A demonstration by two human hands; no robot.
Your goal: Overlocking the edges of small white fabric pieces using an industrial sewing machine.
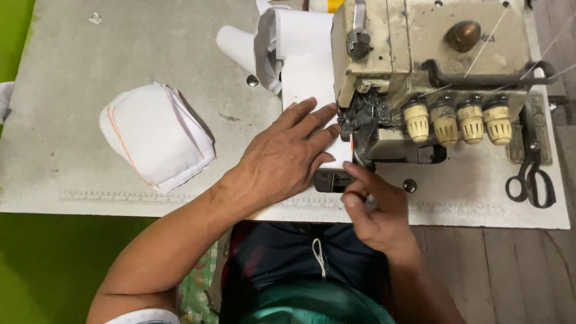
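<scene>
A beige overlock sewing machine (pixel 432 66) stands on the grey table (pixel 90 66). A strip of white fabric (pixel 309 72) runs from behind the machine toward its presser foot. My left hand (pixel 288 153) lies flat on this fabric, fingers spread and pointing at the needle area. My right hand (pixel 375 207) pinches the near edge of the same fabric just in front of the presser foot. The fabric under my left palm is hidden.
A stack of white cut pieces with orange stitching (pixel 156 135) lies at the left of the table. Black scissors (pixel 531 177) rest at the right of the machine. Several cream tension knobs (pixel 459 120) face me. Threads run up at the right.
</scene>
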